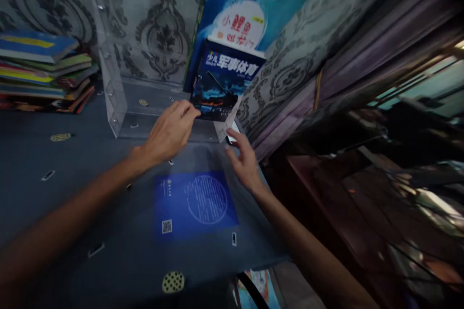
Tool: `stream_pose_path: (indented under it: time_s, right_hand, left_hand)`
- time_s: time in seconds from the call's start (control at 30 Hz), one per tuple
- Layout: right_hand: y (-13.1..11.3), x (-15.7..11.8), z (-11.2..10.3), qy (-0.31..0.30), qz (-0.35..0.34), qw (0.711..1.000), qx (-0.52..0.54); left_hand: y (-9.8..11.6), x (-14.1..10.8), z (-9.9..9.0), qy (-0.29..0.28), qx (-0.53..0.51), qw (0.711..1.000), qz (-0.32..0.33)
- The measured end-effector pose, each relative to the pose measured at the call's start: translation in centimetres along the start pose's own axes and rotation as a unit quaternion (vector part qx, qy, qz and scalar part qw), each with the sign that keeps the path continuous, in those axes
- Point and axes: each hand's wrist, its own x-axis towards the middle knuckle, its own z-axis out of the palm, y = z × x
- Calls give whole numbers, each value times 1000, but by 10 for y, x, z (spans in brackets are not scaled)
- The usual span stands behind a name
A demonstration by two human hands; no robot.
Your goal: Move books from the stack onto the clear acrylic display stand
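A clear acrylic book stand (118, 106) rests on a dark patterned tablecloth. In its right part a dark blue book (228, 79) with a tank on its cover stands tilted in front of a larger turquoise picture book (250, 19). My left hand (172, 128) is closed, its fingertips together at the dark book's lower left corner; whether they grip anything is hidden. Near the stand's lower right end, my right hand (242, 159) has its thumb and fingers apart and holds nothing. Below both hands a bright blue booklet (195, 205) lies flat.
A stack of books (43, 72) sits at the table's back left. Patterned wallpaper (159, 24) rises close behind the stand, and a purple curtain (340, 72) hangs to the right. Past the table's right edge stands dark reddish furniture (326, 188) with blurred clutter.
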Motion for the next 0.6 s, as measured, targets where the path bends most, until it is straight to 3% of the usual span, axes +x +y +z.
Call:
stream_pose_path:
  time_s: [0.1, 0.2, 0.3, 0.43, 0.6]
  right_hand:
    - [-7, -52, 16, -155, 4, 981, -118]
    - [-20, -83, 30, -239, 5, 950, -202]
    - [-41, -99, 39, -284, -41, 934, -215]
    - [-70, -115, 41, -337, -106, 916, -188]
    - [-74, -134, 31, -373, -183, 899, -142]
  left_hand:
    - [11, -37, 8, -147, 14, 989, 21]
    - [21, -67, 20, -246, 40, 968, 10]
    - [31, -83, 22, -274, 68, 959, -13]
    - [44, -85, 14, -289, 95, 952, -37]
    - [54, -84, 10, -299, 108, 947, -54]
